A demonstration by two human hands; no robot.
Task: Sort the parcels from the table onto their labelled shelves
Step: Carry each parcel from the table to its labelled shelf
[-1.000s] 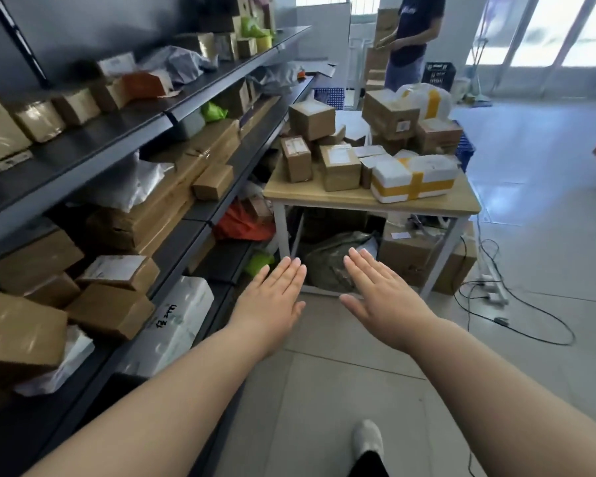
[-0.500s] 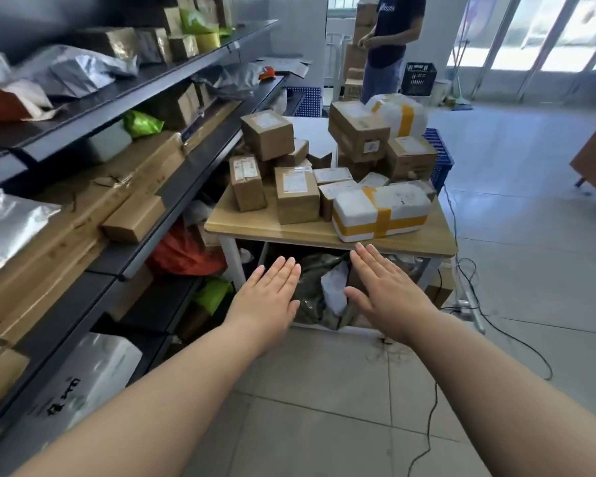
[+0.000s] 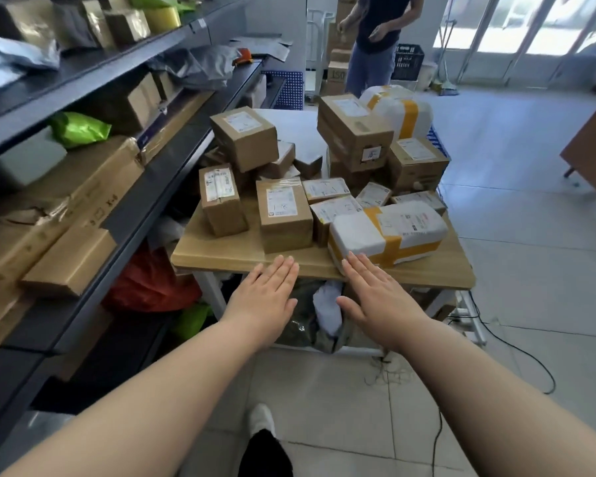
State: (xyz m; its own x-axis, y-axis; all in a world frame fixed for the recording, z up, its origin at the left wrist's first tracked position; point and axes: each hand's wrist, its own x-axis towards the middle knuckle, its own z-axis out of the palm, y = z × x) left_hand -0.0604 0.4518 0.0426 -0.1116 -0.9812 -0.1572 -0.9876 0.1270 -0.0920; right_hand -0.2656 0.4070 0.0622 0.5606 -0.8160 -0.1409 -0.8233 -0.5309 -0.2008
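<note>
A wooden table point(image 3: 221, 258) carries several parcels. Nearest its front edge lie a white foam parcel point(image 3: 389, 232) bound in yellow tape, a brown box point(image 3: 283, 215) with a white label, and a narrower upright box point(image 3: 221, 199). More cardboard boxes point(image 3: 353, 134) are stacked behind. My left hand point(image 3: 265, 297) hovers flat at the table's front edge, fingers straight, holding nothing. My right hand point(image 3: 375, 297) is also flat and empty, with its fingertips just in front of the white foam parcel. Dark metal shelves point(image 3: 145, 194) on the left hold boxes and bags.
A person point(image 3: 375, 39) stands behind the table by stacked cartons. Bags and boxes are crammed under the table, with a red bag point(image 3: 148, 284) beside it. Cables point(image 3: 516, 352) trail over the tiled floor at right. My foot point(image 3: 262, 420) shows below.
I have walked closer to the table; it and its parcels now fill the middle of the view. Both flat hands have reached its front edge.
</note>
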